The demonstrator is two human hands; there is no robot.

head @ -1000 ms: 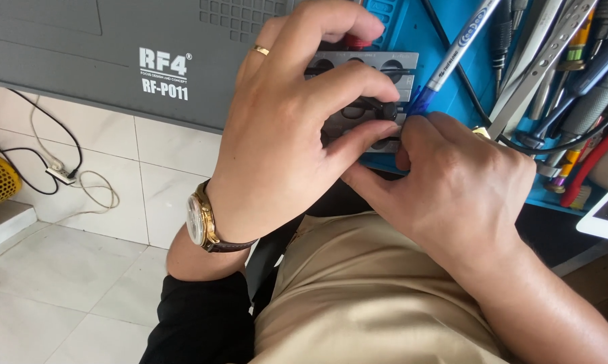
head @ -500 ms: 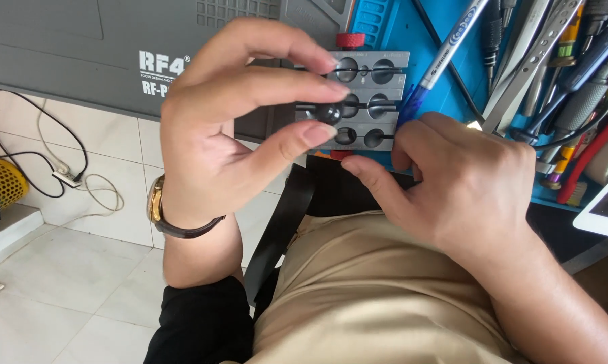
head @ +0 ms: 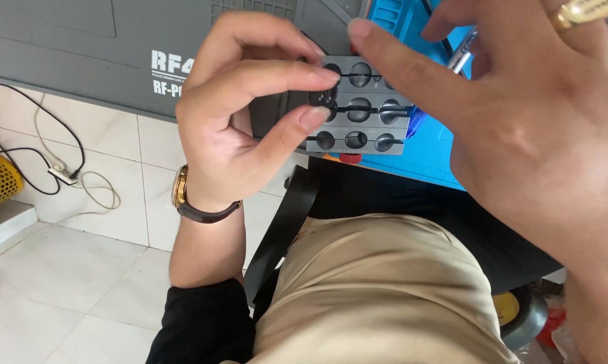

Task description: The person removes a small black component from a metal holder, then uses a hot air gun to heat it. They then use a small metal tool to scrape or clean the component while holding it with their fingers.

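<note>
Since the earlier frame, both hands rose toward the camera. Left hand (head: 250,128) pinches the grey holed fixture block (head: 358,108) above the blue tabletop mat (head: 428,158); rigid, light, grip its edges. Right hand (head: 526,135) hovers spread, empty.

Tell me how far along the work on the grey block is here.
Done: the grey block is lifted off the blue mat. In hand: the left hand has it in a fingertip grip, a small dark part pinched at one round hollow; the right hand hovers open above. Left: most hollows look empty.
</note>
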